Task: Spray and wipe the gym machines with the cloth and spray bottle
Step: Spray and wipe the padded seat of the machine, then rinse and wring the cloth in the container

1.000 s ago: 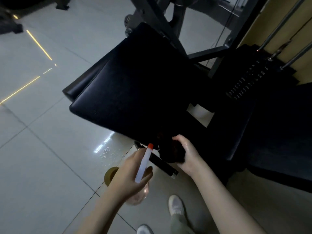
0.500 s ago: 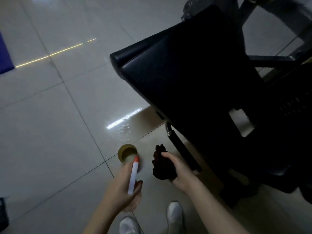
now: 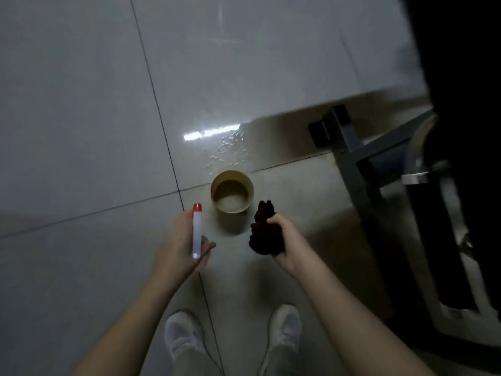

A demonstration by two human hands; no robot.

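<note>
Large pale grey tiles cover the floor [image 3: 81, 104] of a dimly lit gym, crossed by thin dark grout lines [image 3: 156, 104]. A bright strip of reflected light [image 3: 211, 132] glints on the glossy surface, with water droplets [image 3: 227, 150] scattered just beside it. A round yellowish container [image 3: 232, 195] stands near the droplets. At right, the dark steel base of a gym machine [image 3: 349, 158] rests on the tiles, casting shadow.

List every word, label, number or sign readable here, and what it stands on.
None can be read.
Spray bottle in the left hand: plain white body, red cap, no print.
Cloth in the right hand: no tag seen.
Round container on the floor: no label.
Machine frame: dark, blurred, no legible marking.
</note>
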